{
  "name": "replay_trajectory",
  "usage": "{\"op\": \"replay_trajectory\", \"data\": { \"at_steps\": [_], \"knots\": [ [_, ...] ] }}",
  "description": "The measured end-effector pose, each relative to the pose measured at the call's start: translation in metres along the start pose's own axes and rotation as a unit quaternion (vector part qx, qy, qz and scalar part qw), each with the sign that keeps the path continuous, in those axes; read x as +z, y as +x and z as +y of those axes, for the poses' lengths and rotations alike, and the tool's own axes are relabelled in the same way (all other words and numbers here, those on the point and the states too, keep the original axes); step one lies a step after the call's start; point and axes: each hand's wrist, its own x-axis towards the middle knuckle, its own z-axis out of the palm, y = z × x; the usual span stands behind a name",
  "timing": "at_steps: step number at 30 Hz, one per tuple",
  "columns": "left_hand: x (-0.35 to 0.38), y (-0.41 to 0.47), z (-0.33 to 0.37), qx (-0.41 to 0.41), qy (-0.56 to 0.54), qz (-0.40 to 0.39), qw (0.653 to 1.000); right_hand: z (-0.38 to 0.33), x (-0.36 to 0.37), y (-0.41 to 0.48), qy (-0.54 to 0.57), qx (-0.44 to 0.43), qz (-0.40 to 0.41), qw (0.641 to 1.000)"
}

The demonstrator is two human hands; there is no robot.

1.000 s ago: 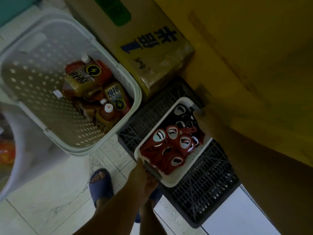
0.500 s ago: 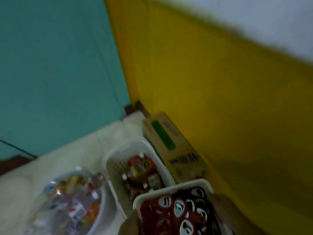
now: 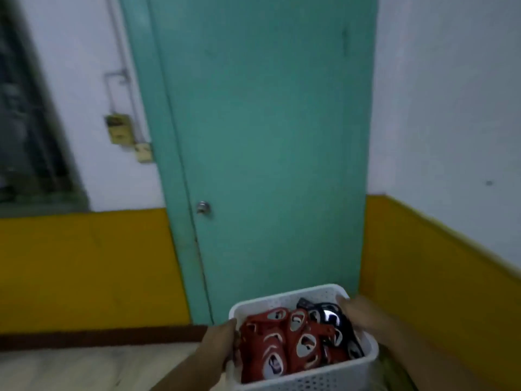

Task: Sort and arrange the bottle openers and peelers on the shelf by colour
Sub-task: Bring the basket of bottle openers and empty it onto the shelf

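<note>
I hold a white perforated plastic basket [image 3: 284,299] in front of me at the bottom of the head view. My left hand [image 3: 221,345] grips its left rim and my right hand [image 3: 363,313] grips its right rim. Inside lie several red bottle openers [image 3: 282,342] on the left and several black ones [image 3: 331,316] on the right, all with white oval openings. No shelf is in view.
A closed teal door [image 3: 267,153] with a round metal knob [image 3: 203,207] stands straight ahead. White walls with a yellow lower band [image 3: 84,266] run left and right. A dark window [image 3: 25,122] is at the far left. Pale floor [image 3: 84,368] lies below.
The basket has been lifted off the black crate on the floor. My view has swung up from the floor, past the yellow wall, to face the teal door. Both hands kept their grip.
</note>
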Motion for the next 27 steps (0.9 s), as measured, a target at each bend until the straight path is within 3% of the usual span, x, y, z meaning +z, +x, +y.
{"op": "replay_trajectory", "data": {
  "at_steps": [1,4,9,16,27],
  "knots": [
    [-0.036,-0.016,0.016,-0.009,-0.046,0.033,0.998,-0.031,0.014,-0.004,-0.004,-0.041,0.002,0.999],
    [-0.15,-0.051,0.057,0.025,-0.045,0.129,0.99,-0.134,0.068,-0.038,0.002,-0.129,-0.001,0.992],
    [-0.318,-0.12,0.087,0.095,-0.069,0.295,0.948,-0.282,0.162,-0.097,0.044,-0.233,-0.063,0.969],
    [-0.487,-0.227,0.02,0.072,-0.201,0.415,0.885,-0.42,0.336,-0.184,0.027,-0.313,-0.22,0.924],
    [-0.688,-0.3,-0.077,-0.029,-0.263,0.602,0.754,-0.549,0.622,-0.268,-0.002,-0.37,-0.415,0.831]
  ]
}}
